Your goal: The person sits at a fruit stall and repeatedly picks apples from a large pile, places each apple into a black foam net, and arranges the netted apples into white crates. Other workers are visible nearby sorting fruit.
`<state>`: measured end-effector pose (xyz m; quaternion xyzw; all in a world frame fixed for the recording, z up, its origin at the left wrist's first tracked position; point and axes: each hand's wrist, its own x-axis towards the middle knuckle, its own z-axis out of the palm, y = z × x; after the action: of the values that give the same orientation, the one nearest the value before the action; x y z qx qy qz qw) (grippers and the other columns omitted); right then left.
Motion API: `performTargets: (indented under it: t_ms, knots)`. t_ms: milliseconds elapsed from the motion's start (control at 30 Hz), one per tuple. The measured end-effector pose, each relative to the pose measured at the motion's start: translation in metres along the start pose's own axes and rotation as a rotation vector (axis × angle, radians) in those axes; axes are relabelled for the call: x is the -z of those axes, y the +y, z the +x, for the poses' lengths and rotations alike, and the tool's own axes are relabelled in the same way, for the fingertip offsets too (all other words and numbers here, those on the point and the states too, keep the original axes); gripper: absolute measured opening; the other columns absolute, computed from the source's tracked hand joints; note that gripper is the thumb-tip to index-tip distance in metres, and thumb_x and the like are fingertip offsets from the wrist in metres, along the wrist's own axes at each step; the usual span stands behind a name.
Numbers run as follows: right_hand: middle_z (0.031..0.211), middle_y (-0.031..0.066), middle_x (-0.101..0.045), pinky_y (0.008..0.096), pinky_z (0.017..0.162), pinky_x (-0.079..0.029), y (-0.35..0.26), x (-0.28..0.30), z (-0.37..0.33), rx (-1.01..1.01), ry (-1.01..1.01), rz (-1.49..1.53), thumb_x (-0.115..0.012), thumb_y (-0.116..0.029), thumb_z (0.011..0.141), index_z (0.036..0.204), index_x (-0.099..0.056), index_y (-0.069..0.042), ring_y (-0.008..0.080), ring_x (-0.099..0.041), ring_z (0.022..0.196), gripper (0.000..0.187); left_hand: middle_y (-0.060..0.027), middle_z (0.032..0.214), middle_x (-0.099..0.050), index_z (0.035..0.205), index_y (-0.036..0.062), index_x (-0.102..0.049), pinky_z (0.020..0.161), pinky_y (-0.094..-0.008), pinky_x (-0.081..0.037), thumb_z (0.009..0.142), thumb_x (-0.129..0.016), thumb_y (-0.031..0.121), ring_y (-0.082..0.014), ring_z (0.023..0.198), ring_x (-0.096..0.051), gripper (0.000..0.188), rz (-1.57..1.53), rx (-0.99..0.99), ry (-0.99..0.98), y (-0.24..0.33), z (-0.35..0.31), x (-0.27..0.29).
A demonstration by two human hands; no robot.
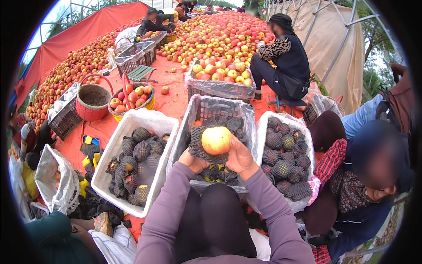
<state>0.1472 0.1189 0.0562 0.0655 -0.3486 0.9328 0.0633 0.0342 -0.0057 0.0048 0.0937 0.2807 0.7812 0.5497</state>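
A yellow-red apple (pixel 216 140) is held up over the middle crate, partly wrapped in a black foam net sleeve (pixel 198 147). My left hand (pixel 194 162) is closed on the net, below and left of the fruit; some of its fingers are hidden behind the net. On the other side, the fingers of my right hand (pixel 241 159) grip the apple's right edge. Beneath both hands stands the middle crate (pixel 177 152), lined with clear plastic and holding black nets and some apples.
White crates of netted apples stand to the left (pixel 102 169) and right (pixel 311 163). Beyond lies a crate of bare apples (pixel 220 90) before a large apple heap (pixel 220 37). A red basket (pixel 91 105) stands at left. A co-worker (pixel 373 163) sits close at right; another (pixel 285 61) crouches farther off.
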Motion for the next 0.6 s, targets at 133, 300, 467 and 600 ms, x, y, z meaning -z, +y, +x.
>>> performTargets:
  t_ms: [133,300,467,600]
  knots:
    - [0.129,0.0123,-0.044,0.0386,0.102,-0.033,0.006,-0.035,-0.015,-0.117,-0.169,0.012,-0.066,-0.037,0.076,0.132,-0.033,-0.002,0.0232,-0.043,0.120,0.074,-0.0112,0.125,-0.049,0.126,0.0090,-0.044,0.096,-0.0421,-0.040,0.081,-0.055,0.040,-0.0253,0.114,-0.048,0.056,0.091,-0.173,-0.153,-0.015,-0.041,-0.008]
    - [0.121,0.0091,-0.046,0.0362,0.098,-0.036,0.011,-0.045,-0.016,-0.197,-0.162,-0.095,-0.072,-0.023,0.071,0.128,-0.034,-0.004,0.0213,-0.045,0.115,0.071,-0.0004,0.084,-0.058,0.088,0.0031,-0.053,0.065,-0.0249,-0.047,0.072,-0.062,0.005,-0.0147,0.072,-0.057,0.019,0.218,-0.551,0.081,0.000,-0.080,-0.018]
    - [0.109,0.0078,-0.051,0.0309,0.090,-0.040,0.026,-0.026,0.012,0.393,0.129,-1.077,-0.074,-0.009,0.065,0.116,-0.044,-0.006,0.0202,-0.051,0.102,0.059,-0.0035,0.065,-0.040,0.074,0.0034,-0.042,0.045,-0.0258,-0.030,0.067,-0.066,0.000,-0.0139,0.052,-0.036,0.026,1.381,-1.165,0.351,0.007,-0.100,-0.050]
    - [0.114,0.0113,-0.048,0.0333,0.090,-0.041,0.032,-0.034,0.013,0.652,0.151,-1.392,-0.070,0.001,0.055,0.115,-0.044,-0.007,0.0265,-0.050,0.105,0.065,-0.0045,0.099,-0.052,0.113,0.0039,-0.045,0.079,-0.0301,-0.040,0.077,-0.067,0.027,-0.0146,0.093,-0.050,0.048,0.536,-0.905,0.376,0.002,-0.096,-0.034]
